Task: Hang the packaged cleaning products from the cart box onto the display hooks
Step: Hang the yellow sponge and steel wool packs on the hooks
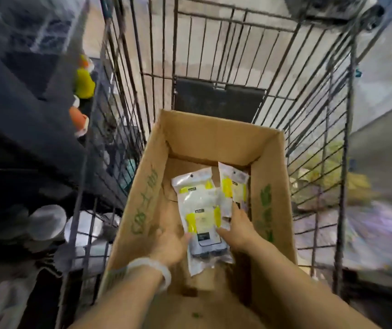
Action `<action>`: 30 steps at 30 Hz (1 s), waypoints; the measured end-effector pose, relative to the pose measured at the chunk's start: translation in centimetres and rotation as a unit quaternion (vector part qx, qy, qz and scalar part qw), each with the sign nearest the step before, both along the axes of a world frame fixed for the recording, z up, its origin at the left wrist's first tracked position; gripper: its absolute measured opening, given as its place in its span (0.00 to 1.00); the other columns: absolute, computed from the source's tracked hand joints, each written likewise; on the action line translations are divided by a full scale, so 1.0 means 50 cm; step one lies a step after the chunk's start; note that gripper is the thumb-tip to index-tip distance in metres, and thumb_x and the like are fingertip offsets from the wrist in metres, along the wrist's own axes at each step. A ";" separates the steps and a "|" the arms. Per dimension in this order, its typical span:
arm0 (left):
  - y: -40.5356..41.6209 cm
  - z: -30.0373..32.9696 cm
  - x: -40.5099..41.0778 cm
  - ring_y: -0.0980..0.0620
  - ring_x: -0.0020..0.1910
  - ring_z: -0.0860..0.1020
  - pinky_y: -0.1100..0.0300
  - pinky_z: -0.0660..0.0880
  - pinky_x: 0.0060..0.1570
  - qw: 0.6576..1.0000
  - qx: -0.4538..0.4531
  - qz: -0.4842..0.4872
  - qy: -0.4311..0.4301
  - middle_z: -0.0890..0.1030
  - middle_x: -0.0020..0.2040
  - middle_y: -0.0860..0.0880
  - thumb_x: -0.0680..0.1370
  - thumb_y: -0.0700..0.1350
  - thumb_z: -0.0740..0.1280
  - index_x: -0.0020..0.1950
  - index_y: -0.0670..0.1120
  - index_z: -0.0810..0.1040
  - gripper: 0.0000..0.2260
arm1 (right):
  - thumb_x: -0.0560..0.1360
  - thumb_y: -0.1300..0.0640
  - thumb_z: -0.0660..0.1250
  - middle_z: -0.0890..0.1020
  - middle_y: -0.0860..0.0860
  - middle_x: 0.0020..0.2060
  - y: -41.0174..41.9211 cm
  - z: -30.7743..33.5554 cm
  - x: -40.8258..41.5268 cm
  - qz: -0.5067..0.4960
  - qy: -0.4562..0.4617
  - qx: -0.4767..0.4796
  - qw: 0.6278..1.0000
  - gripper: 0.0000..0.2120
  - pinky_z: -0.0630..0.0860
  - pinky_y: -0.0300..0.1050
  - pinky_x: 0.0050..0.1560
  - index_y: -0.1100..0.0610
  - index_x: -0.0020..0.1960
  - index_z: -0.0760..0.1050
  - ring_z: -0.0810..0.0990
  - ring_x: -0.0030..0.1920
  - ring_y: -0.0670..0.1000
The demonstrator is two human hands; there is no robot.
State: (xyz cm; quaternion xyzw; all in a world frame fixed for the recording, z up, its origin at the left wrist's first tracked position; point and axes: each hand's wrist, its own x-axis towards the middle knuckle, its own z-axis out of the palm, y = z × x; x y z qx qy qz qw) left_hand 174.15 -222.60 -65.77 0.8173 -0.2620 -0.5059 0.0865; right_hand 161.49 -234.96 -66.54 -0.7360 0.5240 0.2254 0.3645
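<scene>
An open cardboard box with green print stands inside a wire cart. Inside it, both my hands reach down around a small stack of clear packets with yellow and white contents. My left hand holds the stack from its left side, a pale bracelet on that wrist. My right hand grips the stack's right edge. One more packet leans against the box's right wall, apart from the stack.
Dark store shelves stand close on the left, with yellow and orange items and pale lidded goods. A black flap hangs at the cart's far end. Tiled floor lies to the right.
</scene>
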 end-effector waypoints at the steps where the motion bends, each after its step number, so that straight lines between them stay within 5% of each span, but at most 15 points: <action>1: -0.006 -0.022 -0.001 0.42 0.70 0.67 0.56 0.63 0.66 1.000 -0.001 0.013 0.006 0.70 0.70 0.41 0.81 0.55 0.56 0.69 0.42 0.69 0.22 | 0.76 0.48 0.63 0.51 0.58 0.76 -0.008 -0.015 0.010 -0.002 0.003 -0.003 1.000 0.41 0.55 0.53 0.73 0.58 0.76 0.40 0.52 0.75 0.58; 5: -0.039 -0.113 -0.007 0.43 0.66 0.71 0.53 0.67 0.65 0.997 -0.021 0.054 0.050 0.73 0.68 0.42 0.80 0.55 0.57 0.70 0.43 0.68 0.23 | 0.72 0.49 0.69 0.49 0.59 0.76 -0.043 -0.080 0.042 -0.030 -0.017 -0.037 0.999 0.48 0.52 0.53 0.74 0.59 0.76 0.37 0.48 0.76 0.58; 11: -0.089 -0.167 -0.005 0.45 0.66 0.73 0.60 0.65 0.65 0.960 -0.085 0.240 0.121 0.75 0.67 0.45 0.80 0.54 0.59 0.71 0.43 0.66 0.24 | 0.65 0.46 0.76 0.41 0.57 0.76 -0.060 -0.134 0.028 -0.023 0.046 -0.016 0.999 0.60 0.44 0.55 0.75 0.56 0.75 0.32 0.38 0.76 0.59; 14: -0.101 -0.184 0.000 0.45 0.64 0.74 0.58 0.67 0.64 0.943 -0.078 0.296 0.133 0.76 0.65 0.46 0.78 0.57 0.61 0.69 0.43 0.69 0.25 | 0.66 0.46 0.74 0.41 0.55 0.77 -0.031 -0.136 0.027 0.007 0.047 -0.012 0.999 0.58 0.42 0.55 0.74 0.53 0.75 0.33 0.36 0.75 0.57; 18: -0.097 -0.199 0.021 0.52 0.47 0.80 0.57 0.73 0.53 0.936 -0.102 0.318 0.109 0.82 0.54 0.47 0.75 0.57 0.66 0.53 0.53 0.76 0.12 | 0.70 0.47 0.70 0.42 0.53 0.77 0.035 -0.124 0.027 0.023 0.022 -0.037 0.999 0.51 0.38 0.58 0.73 0.51 0.75 0.34 0.35 0.75 0.57; 24: -0.095 -0.213 0.028 0.54 0.47 0.80 0.56 0.75 0.52 0.939 -0.077 0.315 0.111 0.81 0.42 0.60 0.64 0.67 0.70 0.45 0.59 0.78 0.16 | 0.75 0.47 0.63 0.39 0.53 0.76 0.071 -0.109 0.037 0.054 0.019 -0.023 0.998 0.43 0.34 0.60 0.71 0.49 0.75 0.35 0.33 0.75 0.57; 27: -0.098 -0.211 0.024 0.55 0.47 0.79 0.60 0.75 0.46 0.940 -0.076 0.321 0.089 0.81 0.42 0.65 0.59 0.65 0.74 0.48 0.60 0.78 0.21 | 0.75 0.51 0.62 0.47 0.50 0.77 0.072 -0.106 0.044 0.061 -0.022 -0.032 0.997 0.39 0.36 0.60 0.72 0.49 0.76 0.40 0.41 0.76 0.54; 28: -0.100 -0.210 0.022 0.55 0.47 0.79 0.61 0.75 0.45 0.943 -0.073 0.320 0.063 0.81 0.44 0.64 0.58 0.65 0.75 0.52 0.59 0.77 0.25 | 0.75 0.54 0.62 0.55 0.50 0.76 0.068 -0.104 0.045 0.058 -0.051 -0.044 0.996 0.36 0.40 0.60 0.73 0.50 0.76 0.46 0.49 0.76 0.53; 30: -0.103 -0.208 0.021 0.60 0.39 0.76 0.68 0.72 0.37 0.950 -0.092 0.297 0.002 0.77 0.38 0.65 0.59 0.61 0.77 0.44 0.59 0.75 0.19 | 0.74 0.61 0.60 0.72 0.51 0.67 0.050 -0.103 0.042 0.015 -0.128 -0.064 0.990 0.27 0.55 0.54 0.73 0.51 0.72 0.61 0.66 0.69 0.53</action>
